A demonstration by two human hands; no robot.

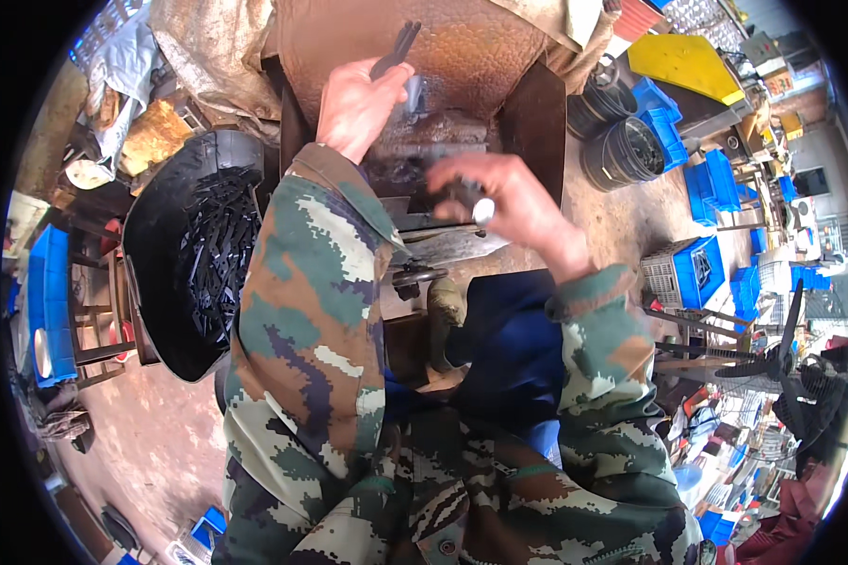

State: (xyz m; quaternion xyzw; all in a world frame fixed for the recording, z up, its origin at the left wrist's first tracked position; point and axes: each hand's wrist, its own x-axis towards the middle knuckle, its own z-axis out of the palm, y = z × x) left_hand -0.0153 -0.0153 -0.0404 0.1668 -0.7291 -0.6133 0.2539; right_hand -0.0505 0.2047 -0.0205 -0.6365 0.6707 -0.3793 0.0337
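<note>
My left hand [353, 108] is closed around a pair of narrow dark metal pieces [398, 52], which point up and away from me. They look like flat blanks, though their exact kind is not clear. To the right and nearer, my right hand [509, 198] curls around a dark, short object with a pale round end [482, 210]; its fingers are smeared by motion. Both hands are over a dark metal machine bed [443, 132], blurred in the middle, between two upright brown side plates. A brown, stained sheet [405, 38] rises behind it.
A black tub [146, 245] full of thin dark metal strips stands at my left. Black buckets [617, 165] and blue crates [711, 184] are at the right, a black fan [782, 363] lower down. Sacks [207, 47] drape the far left. A blue bin [52, 301] sits on a stand.
</note>
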